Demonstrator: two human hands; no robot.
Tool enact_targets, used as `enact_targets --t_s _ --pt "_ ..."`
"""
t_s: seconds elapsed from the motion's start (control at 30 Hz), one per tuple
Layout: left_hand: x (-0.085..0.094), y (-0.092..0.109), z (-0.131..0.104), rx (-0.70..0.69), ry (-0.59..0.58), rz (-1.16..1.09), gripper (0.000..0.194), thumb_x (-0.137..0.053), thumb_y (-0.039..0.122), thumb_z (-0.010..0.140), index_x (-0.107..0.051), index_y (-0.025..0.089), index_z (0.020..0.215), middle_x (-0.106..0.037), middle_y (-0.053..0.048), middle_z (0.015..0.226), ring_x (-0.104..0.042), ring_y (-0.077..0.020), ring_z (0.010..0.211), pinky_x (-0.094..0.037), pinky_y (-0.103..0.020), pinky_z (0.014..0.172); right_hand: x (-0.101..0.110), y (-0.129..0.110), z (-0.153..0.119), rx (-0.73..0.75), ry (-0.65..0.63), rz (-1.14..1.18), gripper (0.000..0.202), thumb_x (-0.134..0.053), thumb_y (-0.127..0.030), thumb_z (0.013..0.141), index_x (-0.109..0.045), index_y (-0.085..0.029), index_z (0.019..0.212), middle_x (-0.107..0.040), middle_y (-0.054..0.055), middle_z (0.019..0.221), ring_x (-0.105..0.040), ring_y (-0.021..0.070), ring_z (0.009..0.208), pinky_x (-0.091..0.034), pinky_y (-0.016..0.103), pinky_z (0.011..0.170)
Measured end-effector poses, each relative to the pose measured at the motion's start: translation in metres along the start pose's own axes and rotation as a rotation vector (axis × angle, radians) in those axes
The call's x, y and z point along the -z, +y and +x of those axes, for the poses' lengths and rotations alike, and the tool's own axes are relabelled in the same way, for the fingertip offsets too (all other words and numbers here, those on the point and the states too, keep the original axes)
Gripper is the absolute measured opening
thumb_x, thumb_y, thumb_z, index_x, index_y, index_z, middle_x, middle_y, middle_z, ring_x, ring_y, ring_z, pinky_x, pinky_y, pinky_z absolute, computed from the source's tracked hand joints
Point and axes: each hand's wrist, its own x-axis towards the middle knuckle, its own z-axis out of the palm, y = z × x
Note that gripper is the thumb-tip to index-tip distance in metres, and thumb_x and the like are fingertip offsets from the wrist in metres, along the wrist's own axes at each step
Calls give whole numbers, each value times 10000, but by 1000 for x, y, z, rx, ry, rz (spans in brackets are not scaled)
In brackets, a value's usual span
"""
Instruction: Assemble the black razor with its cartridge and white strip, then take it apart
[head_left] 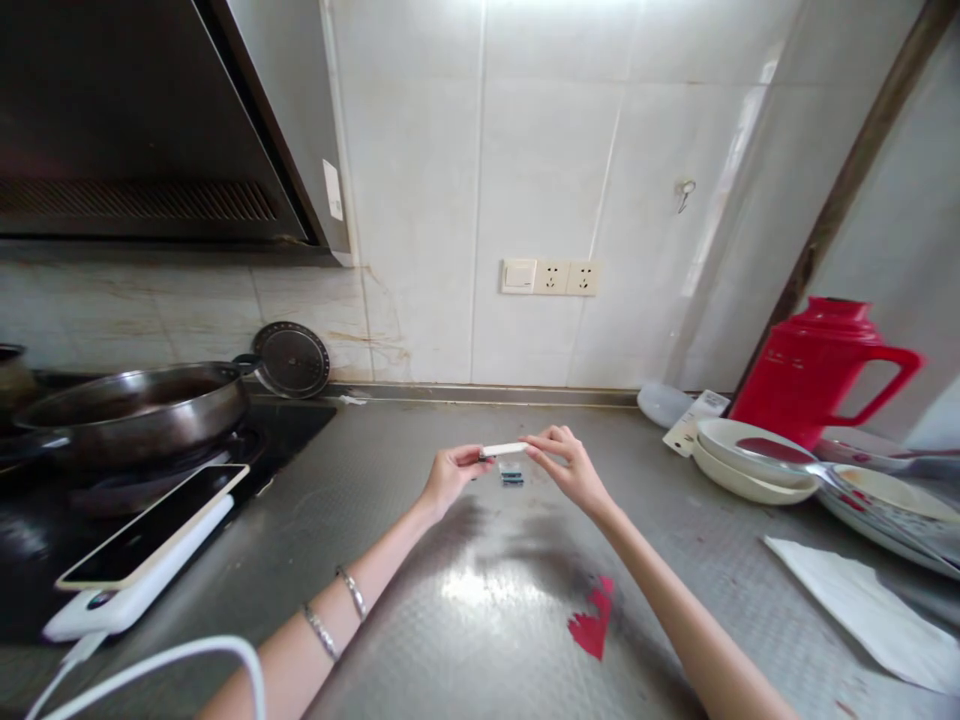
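A slim white, flat object (pixel 505 449) is held level above the metal counter, seen nearly edge-on, so its exact kind does not show. My left hand (pixel 452 480) pinches its left end, with something small and dark at the fingertips. On its right end, the fingers of my right hand (pixel 568 468) are closed from above. Just below the object, two small dark-blue pieces (pixel 512 480) lie close together on the counter, with something clear behind them. Closer to me rests a jagged piece of red paper (pixel 592 630).
At left, a steel pan (pixel 142 410) sits on the black stove, beside a phone (pixel 161 525) on a white block with a cable. To the right are a red thermos jug (pixel 810 370), stacked bowls (pixel 739 475), plates and a white paper (pixel 855 605). Sockets (pixel 551 278) are on the wall.
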Motion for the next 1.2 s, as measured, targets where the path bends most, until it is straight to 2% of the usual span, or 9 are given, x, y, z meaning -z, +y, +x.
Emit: enact_targets --t_s 0.13,0.3,0.43,0.67,0.9,1.1,1.2 --pt "-2 -1 0 18 1 -27 284 -739 240 566 -705 144 831 -712 -70 821 -626 -193 786 -450 -258 668 5 6 0 -20 38 -4 333 -466 -485 832 -671 -301 1020 -584 45 759 -490 204 797 -381 365 774" --pt "-4 2 -1 12 10 -26 265 -746 233 552 -706 145 798 -710 -48 778 -620 -173 726 -444 -253 653 -2 -3 -2 8 -19 57 324 -461 -466 843 -672 -292 1017 -579 42 761 -495 197 808 -382 351 777" --pt "-4 3 -2 28 11 -37 235 -746 219 542 -703 143 760 -711 -51 771 -621 -177 732 -444 -253 652 -1 1 -3 -10 -21 61 337 -457 -473 842 -672 -287 1023 -584 43 751 -503 199 793 -393 343 748" --pt "-3 3 -2 26 13 -20 240 -740 233 556 -700 141 774 -711 -55 769 -616 -175 717 -432 -250 638 -4 -2 -3 -15 10 59 323 -470 -474 834 -678 -293 1003 -585 45 768 -496 203 810 -384 358 778" --pt "-2 4 -2 15 -3 -29 231 -730 230 578 -707 148 793 -711 -64 813 -618 -180 762 -425 -246 652 3 4 -3 -27 51 74 325 -483 -475 826 -681 -285 999 -577 40 756 -493 201 794 -382 361 780" --pt "-3 4 -1 23 12 -48 244 -750 229 545 -705 138 767 -710 -60 774 -615 -177 722 -434 -258 647 -5 -2 -4 -22 -6 100 331 -465 -472 838 -670 -288 1023 -571 38 754 -484 201 805 -372 368 792" --pt "-3 5 -2 30 13 -61 243 -745 211 548 -706 140 777 -711 -63 791 -621 -183 753 -446 -265 679 -3 2 -4 -42 23 109 332 -471 -473 834 -674 -281 1014 -576 37 762 -488 200 805 -370 365 797"
